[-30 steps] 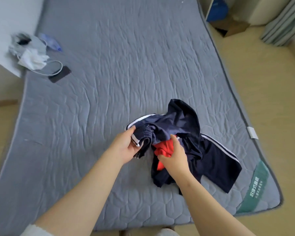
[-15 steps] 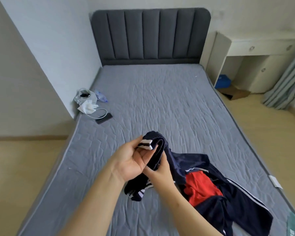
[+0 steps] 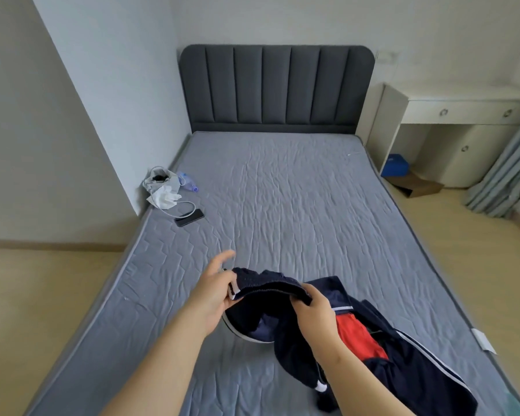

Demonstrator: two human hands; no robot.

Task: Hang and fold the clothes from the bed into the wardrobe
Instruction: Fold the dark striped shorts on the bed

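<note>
A navy garment with white stripes [image 3: 270, 307] is lifted above the near part of the grey mattress [image 3: 282, 190]. My left hand [image 3: 213, 295] pinches its ribbed waistband at the left end, index finger sticking out. My right hand [image 3: 315, 313] grips the same band about a hand's width to the right. The rest of the garment droops between and below my hands. A red garment [image 3: 357, 337] lies on another navy striped piece [image 3: 418, 364] on the bed at the right. No wardrobe is in view.
A black phone [image 3: 189, 217] with a white cable, a grey pouch [image 3: 161, 184] and a plastic bottle [image 3: 188, 181] lie at the bed's left edge by the wall. The dark headboard [image 3: 276, 88] is at the far end. A white desk [image 3: 463, 115], a cardboard box and curtains stand at right.
The camera view tilted up from the bed to the room. Both hands lifted the navy garment off the pile and spread apart along its waistband. The red garment now lies uncovered.
</note>
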